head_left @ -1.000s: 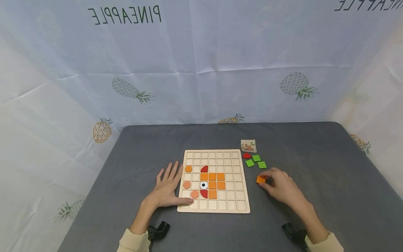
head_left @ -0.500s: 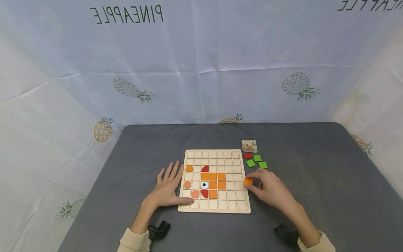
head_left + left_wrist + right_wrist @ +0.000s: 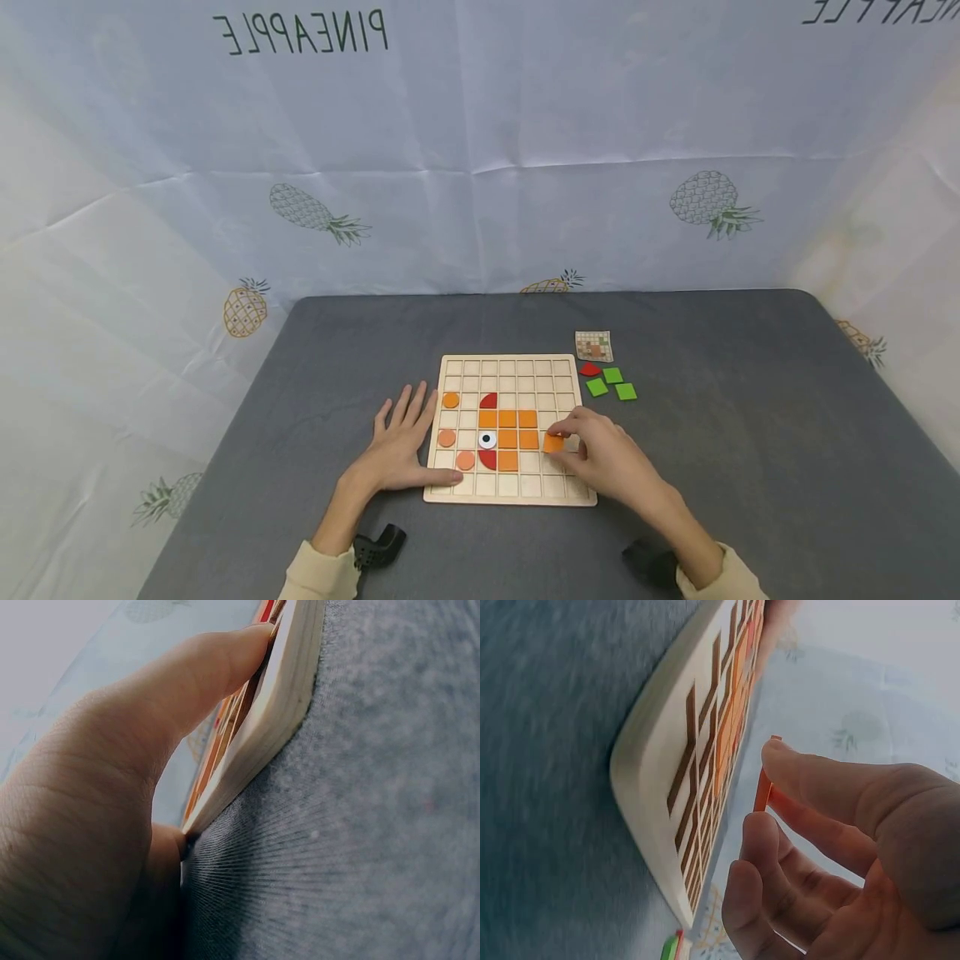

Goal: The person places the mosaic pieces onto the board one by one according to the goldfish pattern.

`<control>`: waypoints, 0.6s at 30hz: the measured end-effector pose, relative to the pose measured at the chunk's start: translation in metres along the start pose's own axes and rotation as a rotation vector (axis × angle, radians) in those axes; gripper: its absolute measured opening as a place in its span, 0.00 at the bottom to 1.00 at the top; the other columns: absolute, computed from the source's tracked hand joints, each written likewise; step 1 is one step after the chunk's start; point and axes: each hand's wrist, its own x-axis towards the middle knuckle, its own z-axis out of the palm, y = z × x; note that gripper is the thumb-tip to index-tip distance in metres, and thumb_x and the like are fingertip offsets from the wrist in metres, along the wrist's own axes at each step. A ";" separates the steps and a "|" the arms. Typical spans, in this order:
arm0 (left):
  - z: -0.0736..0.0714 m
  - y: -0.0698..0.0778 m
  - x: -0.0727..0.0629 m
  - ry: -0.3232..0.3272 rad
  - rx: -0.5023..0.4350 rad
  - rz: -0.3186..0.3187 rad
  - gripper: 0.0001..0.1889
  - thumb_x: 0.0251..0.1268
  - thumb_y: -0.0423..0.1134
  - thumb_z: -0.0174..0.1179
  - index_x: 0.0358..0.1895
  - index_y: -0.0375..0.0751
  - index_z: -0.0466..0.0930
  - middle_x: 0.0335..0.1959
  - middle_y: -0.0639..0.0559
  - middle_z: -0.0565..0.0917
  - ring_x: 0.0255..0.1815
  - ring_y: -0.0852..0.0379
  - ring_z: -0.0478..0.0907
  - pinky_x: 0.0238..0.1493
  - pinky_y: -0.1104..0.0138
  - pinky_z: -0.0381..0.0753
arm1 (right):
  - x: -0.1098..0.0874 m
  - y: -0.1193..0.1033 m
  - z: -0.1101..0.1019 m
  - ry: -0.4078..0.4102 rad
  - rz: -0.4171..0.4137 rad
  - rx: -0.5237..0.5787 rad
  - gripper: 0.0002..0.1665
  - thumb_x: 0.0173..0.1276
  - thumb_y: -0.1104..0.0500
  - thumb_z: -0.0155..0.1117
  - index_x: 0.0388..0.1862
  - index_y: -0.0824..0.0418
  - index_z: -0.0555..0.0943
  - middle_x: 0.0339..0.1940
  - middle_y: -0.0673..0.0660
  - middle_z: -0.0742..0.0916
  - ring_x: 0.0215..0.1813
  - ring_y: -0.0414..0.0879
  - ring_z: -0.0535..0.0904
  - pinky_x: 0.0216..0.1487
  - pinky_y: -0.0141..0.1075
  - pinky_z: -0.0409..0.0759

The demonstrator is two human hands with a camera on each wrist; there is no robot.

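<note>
A wooden grid board (image 3: 510,492) lies on the grey table. Orange square tiles, two red quarter-round tiles, an eye tile (image 3: 487,439) and several orange and salmon discs sit in its cells. My left hand (image 3: 397,450) lies with fingers spread at the board's left edge, thumb over the lower left corner. Between thumb and fingertips my right hand (image 3: 611,458) pinches an orange square tile (image 3: 553,442) over the right part of the board. In the right wrist view this tile (image 3: 763,789) is edge-on, raised off the grid.
Right of the board lie a red tile (image 3: 590,369) and several green square tiles (image 3: 626,392). A small printed pattern card (image 3: 593,346) is behind them. A pineapple-print cloth (image 3: 480,225) hangs beyond the table's far edge.
My right hand has carried the orange square tile leftward from the table beside the board to above its right-hand cells. The left hand has stayed in place.
</note>
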 end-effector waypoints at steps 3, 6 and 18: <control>0.000 0.001 0.000 0.010 -0.008 0.009 0.73 0.50 0.74 0.72 0.90 0.35 0.43 0.92 0.31 0.41 0.92 0.26 0.35 0.84 0.27 0.34 | 0.002 -0.004 0.006 -0.010 -0.027 -0.007 0.12 0.65 0.61 0.82 0.48 0.61 0.93 0.40 0.52 0.89 0.27 0.34 0.70 0.27 0.28 0.70; 0.000 0.000 -0.001 0.012 -0.010 0.014 0.73 0.50 0.73 0.72 0.90 0.34 0.43 0.92 0.30 0.41 0.92 0.26 0.35 0.84 0.26 0.35 | 0.004 -0.006 0.011 -0.014 -0.044 -0.013 0.12 0.65 0.62 0.82 0.47 0.62 0.93 0.41 0.52 0.89 0.28 0.34 0.70 0.29 0.28 0.69; 0.000 0.000 0.001 0.000 0.001 -0.003 0.74 0.49 0.74 0.73 0.90 0.35 0.42 0.92 0.31 0.40 0.92 0.27 0.34 0.84 0.27 0.34 | 0.005 -0.007 0.025 -0.050 -0.073 -0.029 0.15 0.64 0.63 0.82 0.50 0.62 0.93 0.41 0.51 0.89 0.28 0.33 0.68 0.29 0.28 0.67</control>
